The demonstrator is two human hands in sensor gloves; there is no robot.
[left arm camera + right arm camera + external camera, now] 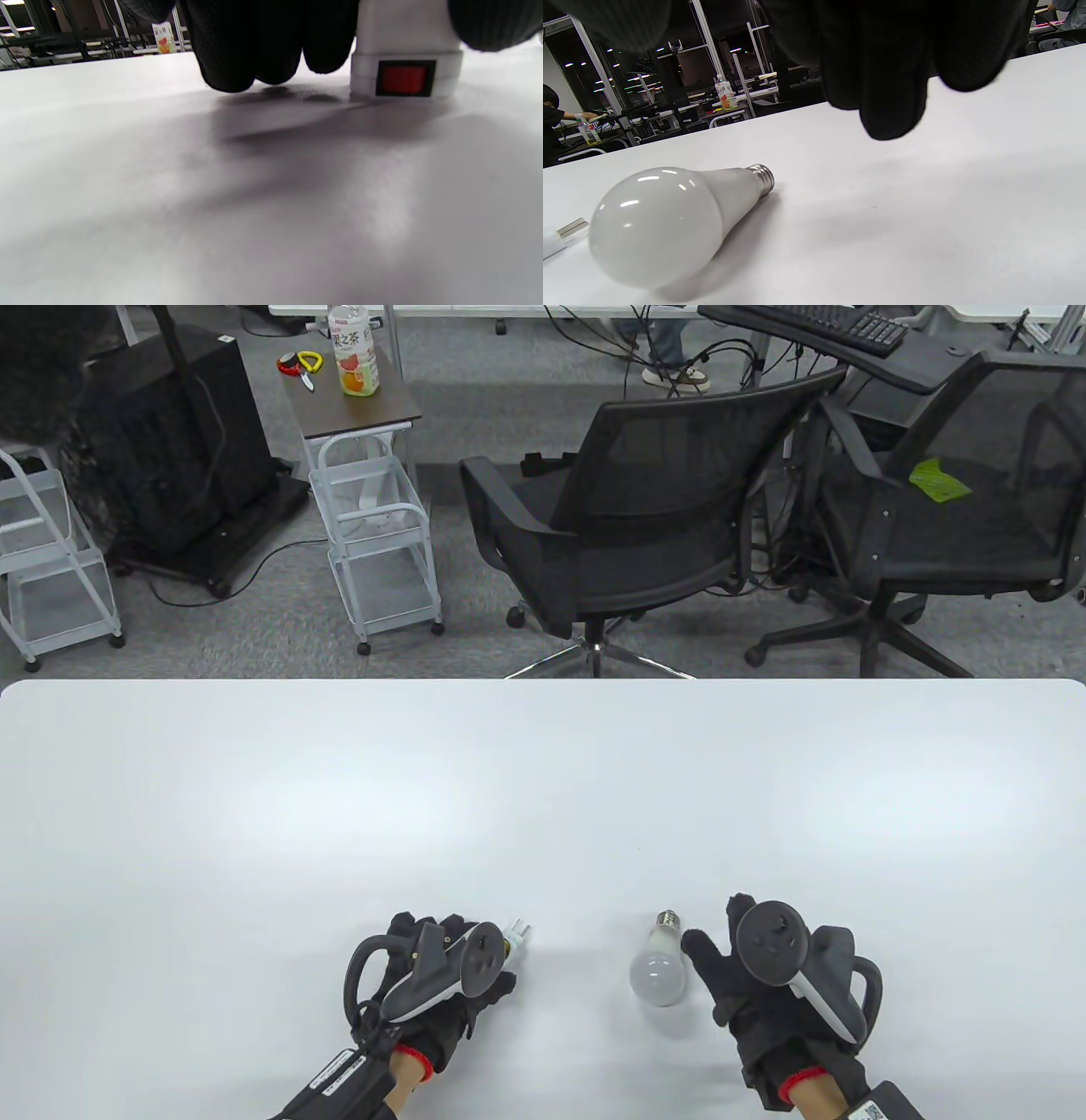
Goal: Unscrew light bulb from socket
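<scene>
Bulb (658, 971) lies free on table (543, 780), threads clear | socket (405, 51) gripped by left hand (441, 976) | right hand (764, 984) open, empty, just beside bulb | advice: set socket down gently, avoid nudging bulb into rolling.

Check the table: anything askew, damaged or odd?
Nothing damaged. The light bulb lies on its side on the table, threaded base bare and out of the socket, which the left hand holds. The right hand rests beside the bulb, not touching it.

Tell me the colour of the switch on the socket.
Red, set in a black frame on the white socket; the switch shows best in the left wrist view.
</scene>
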